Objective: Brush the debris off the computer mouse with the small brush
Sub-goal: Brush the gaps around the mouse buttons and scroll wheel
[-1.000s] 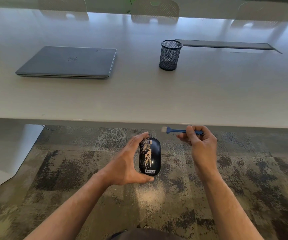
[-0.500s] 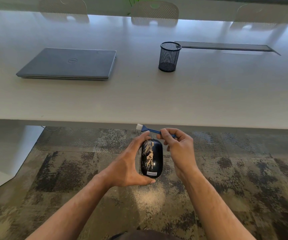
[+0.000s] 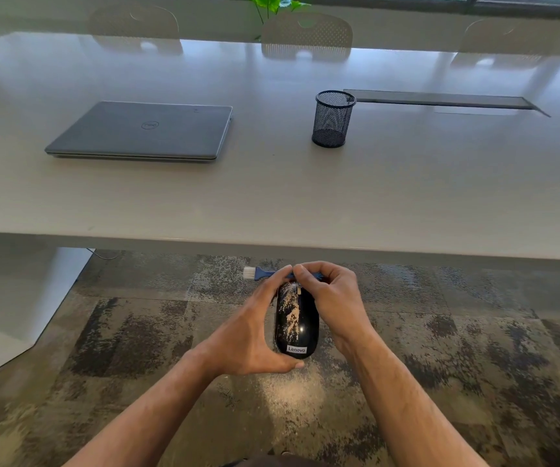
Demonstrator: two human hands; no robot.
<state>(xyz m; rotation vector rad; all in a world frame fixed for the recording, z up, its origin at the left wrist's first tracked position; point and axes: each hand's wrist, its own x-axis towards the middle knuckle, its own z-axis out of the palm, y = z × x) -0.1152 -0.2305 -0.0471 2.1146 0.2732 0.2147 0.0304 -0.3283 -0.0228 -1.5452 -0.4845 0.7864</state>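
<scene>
Left hand (image 3: 248, 335) grips the mouse (image 3: 296, 323); right hand (image 3: 331, 298) pinches the brush (image 3: 265, 274), bristles at 9 o'clock. Angle bristles onto debris; sweep lightly toward 6 o'clock.

A closed grey laptop (image 3: 142, 131) lies at upper left on the pale table (image 3: 406, 197). A black mesh cup (image 3: 333, 119) stands upright right of centre. Patterned carpet (image 3: 474, 348) fills the lower frame.

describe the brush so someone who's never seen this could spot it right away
Look below the near edge of the long table, over the carpet, where two hands meet around a black mouse. The brush is pinched in the right hand, just beyond the mouse's far end. It is the only blue thing there: a thin handle ending in a white bristle tuft that points left.
</scene>
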